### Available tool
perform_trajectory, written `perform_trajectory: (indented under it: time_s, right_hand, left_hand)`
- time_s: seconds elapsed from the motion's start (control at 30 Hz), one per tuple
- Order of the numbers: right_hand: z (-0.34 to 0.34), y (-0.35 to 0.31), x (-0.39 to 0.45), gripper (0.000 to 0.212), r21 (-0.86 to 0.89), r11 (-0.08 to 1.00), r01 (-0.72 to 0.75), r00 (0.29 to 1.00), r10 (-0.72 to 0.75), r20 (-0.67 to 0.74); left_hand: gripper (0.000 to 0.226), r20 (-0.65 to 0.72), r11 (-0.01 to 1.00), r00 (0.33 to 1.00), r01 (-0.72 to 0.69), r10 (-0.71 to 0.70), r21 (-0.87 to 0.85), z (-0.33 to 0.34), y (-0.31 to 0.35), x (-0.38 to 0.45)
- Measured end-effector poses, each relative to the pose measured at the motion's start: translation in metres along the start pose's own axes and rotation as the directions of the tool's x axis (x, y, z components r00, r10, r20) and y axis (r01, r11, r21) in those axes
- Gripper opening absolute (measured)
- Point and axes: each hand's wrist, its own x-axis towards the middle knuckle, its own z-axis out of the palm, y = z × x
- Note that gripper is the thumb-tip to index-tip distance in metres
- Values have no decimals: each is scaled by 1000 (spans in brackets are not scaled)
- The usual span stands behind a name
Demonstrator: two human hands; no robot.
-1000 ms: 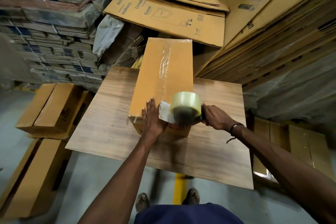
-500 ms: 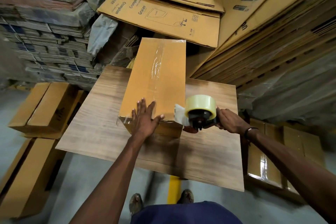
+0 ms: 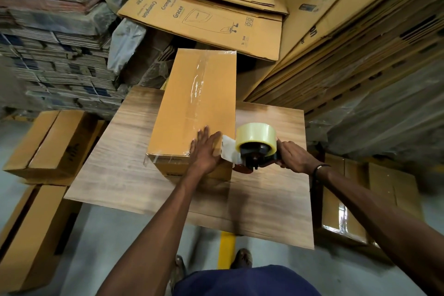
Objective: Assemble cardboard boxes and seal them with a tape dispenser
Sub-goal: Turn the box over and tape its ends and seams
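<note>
Since the earlier frame, the left hand (image 3: 206, 149) slid toward three o'clock across the one cardboard box (image 3: 199, 101) on the single wooden table (image 3: 120, 166), flat, fingers straight. At the box's near three o'clock corner, the right hand (image 3: 292, 157) grips one tape dispenser (image 3: 255, 149).

Dim warm light, glare on box tape (image 3: 197, 79), wide-angle bending at edges, motion blur at bottom & right.
</note>
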Motion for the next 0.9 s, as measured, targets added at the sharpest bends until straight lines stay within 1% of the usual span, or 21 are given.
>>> perform_trajectory:
  time_s: [0.1,0.17,0.23,0.3,0.37,0.4,0.47,0.53,0.63,0.7,0.8,0.83,0.9]
  right_hand:
    - [-10,9,-7,22,68,994,-90,996,89,15]
    - [-16,19,-14,31,16,991,-131,991,131,1]
    - [-19,21,-18,53,-66,987,-146,989,146,-2]
    - [-18,15,-15,73,-157,982,-102,995,104,3]
    - [-15,10,-7,84,-214,975,-56,998,62,21]
    - [-14,7,-3,86,-223,973,-53,998,62,33]
    - [-14,0,2,88,-232,971,-58,996,71,45]
    - [-14,-5,5,91,-234,970,-65,995,82,64]
    - [-16,-10,7,89,-162,974,-161,979,179,100]
    - [-17,-13,10,92,-105,965,-241,961,253,116]
    - [-10,-13,17,91,-77,957,-281,952,288,99]
    - [-7,-12,17,89,-88,958,-274,955,282,87]
    - [-3,-8,18,84,-175,952,-251,964,262,44]
  left_hand:
    - [71,2,997,1000,-14,15,-72,-1,2,0]
    - [70,-14,995,1000,-20,18,-103,-1,1,-1]
    - [56,-45,989,999,-21,15,-147,1,1,-1]
    - [35,-73,984,997,-21,8,-177,1,1,-1]
    - [17,-71,976,997,-2,-14,-219,-2,3,-1]
    - [15,-56,972,998,9,-22,-236,-4,4,-1]
    - [20,-28,970,999,19,-27,-243,-8,6,-1]
    - [20,-28,967,999,25,-34,-253,-9,8,-2]
    - [8,-58,967,995,64,-81,-248,-8,15,-3]
    - [9,-57,971,993,92,-106,-220,-6,19,-2]
    - [6,-42,970,992,106,-118,-218,-5,21,1]
    - [8,-37,971,993,104,-115,-216,-5,21,1]
    - [11,-35,971,994,96,-106,-218,-4,23,0]
